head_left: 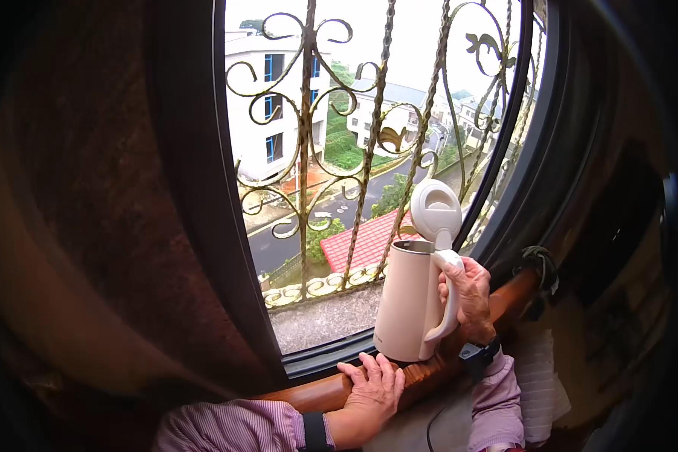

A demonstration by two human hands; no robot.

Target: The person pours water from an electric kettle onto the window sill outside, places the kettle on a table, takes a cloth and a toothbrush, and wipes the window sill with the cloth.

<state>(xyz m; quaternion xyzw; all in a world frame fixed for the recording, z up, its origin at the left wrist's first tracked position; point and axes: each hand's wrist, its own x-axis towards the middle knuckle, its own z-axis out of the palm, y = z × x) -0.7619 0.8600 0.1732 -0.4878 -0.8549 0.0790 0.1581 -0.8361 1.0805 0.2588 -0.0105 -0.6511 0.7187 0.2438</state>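
A pale pink electric kettle [408, 305] stands near the window, slightly tilted in view, its white lid [436, 211] swung up and the dark metal rim showing. My right hand [471, 292] is wrapped round the kettle's white handle [450, 313]. To the left of the kettle's base, my left hand [373, 388] lies on a brown wooden rail [313, 393], its fingers stretched out and holding nothing. The inside of the kettle is mostly hidden.
Behind the kettle is a dark window frame [203, 203] with a wrought-iron grille [303, 151] and a stone outer ledge [328, 322]. A bundled dark cord [541, 260] hangs at the rail's right end. White quilted material [533, 384] lies below the rail.
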